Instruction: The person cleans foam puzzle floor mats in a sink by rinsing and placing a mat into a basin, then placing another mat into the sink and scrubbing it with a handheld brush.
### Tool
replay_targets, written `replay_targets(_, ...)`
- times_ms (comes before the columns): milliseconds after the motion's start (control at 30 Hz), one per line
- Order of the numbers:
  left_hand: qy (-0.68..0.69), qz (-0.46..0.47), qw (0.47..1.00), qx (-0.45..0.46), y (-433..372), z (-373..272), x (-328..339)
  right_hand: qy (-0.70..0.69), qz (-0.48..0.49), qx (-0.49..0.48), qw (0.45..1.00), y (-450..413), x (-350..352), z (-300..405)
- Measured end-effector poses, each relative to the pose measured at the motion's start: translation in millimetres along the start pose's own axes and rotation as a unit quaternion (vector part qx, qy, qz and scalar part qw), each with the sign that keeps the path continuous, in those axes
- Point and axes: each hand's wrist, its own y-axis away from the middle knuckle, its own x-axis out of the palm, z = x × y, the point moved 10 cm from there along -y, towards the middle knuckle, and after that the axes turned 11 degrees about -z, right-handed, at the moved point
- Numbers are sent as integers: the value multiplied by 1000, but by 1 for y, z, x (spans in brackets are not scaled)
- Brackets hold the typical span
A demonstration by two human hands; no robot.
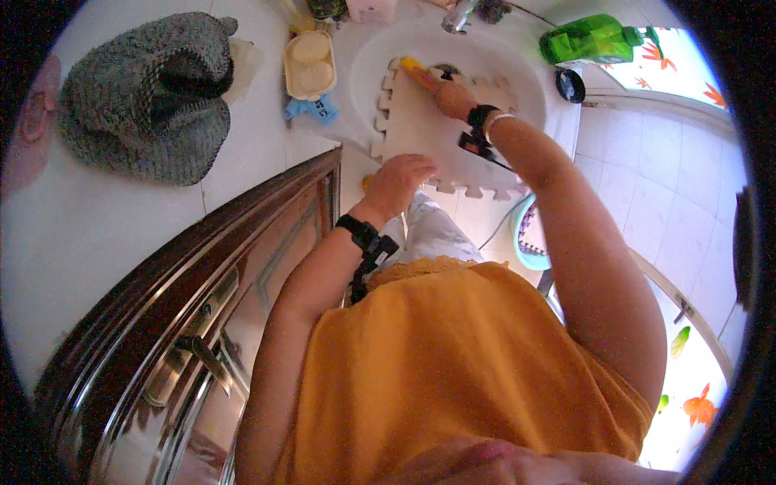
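Observation:
A pale interlocking foam mat tile with jigsaw-cut edges lies partly in the white washbasin and reaches over its near rim. My right hand presses a yellow object, perhaps a brush or sponge, on the tile's far left part. My left hand rests at the tile's near left edge, fingers bent over it; whether it grips the tile is hard to tell. Each wrist wears a black strap with a small device.
A chrome faucet stands behind the basin. Right of it lies a green pump bottle. A soap dish and blue cloth are at left. A dark wooden door stands close at left; a tub holds another tile below.

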Motion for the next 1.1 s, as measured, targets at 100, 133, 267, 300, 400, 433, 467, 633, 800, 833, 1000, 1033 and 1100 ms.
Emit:
replay_targets(100, 5, 5, 1000, -13, -1, -1, -2, -25, -55, 122, 991, -10, 28, -42)
replay_targets(133, 14, 9, 1000, -19, -7, -2, -1, -30, -66, -21, 997, -4, 60, -42)
replay_targets(267, 0, -27, 1000, -13, 1, 0, -13, -39, -48, -192, 979, 23, 28, 24)
replay_targets(300, 13, -24, 1000, -14, -1, 1, -8, -18, -65, -157, 985, 5, 22, 11)
replay_targets(400, 26, -19, 999, -7, -6, 3, -2, -16, -127, -72, 989, -27, 4, -18)
replay_targets(433, 27, -17, 999, 2, -7, 0, -1, -12, -88, -36, 995, -27, 25, -30)
replay_targets(467, 30, -15, 999, 5, -8, -2, 1, -8, -50, 1, 999, -26, 43, -44)
replay_targets(633, 15, -17, 1000, -10, -3, 2, -5, -73, -29, -218, 973, 34, 15, 32)
replay_targets(800, 11, -17, 1000, -19, 0, 10, 1, -121, -83, 94, 985, -41, 13, -36)
replay_targets(833, 10, -18, 1000, -4, -2, 8, 2, -122, -84, 97, 984, -46, 24, -47)
replay_targets(1000, 18, -15, 1000, -6, 1, 8, 5, 17, -174, -231, 957, -37, 63, -27)
replay_targets(1033, 19, -18, 1000, -12, 4, 9, 3, -36, -143, -216, 965, -39, 47, -15)
replay_targets(1100, 7, -4, 1000, -30, 1, 9, -1, -102, -98, -137, 980, -29, 18, 2)
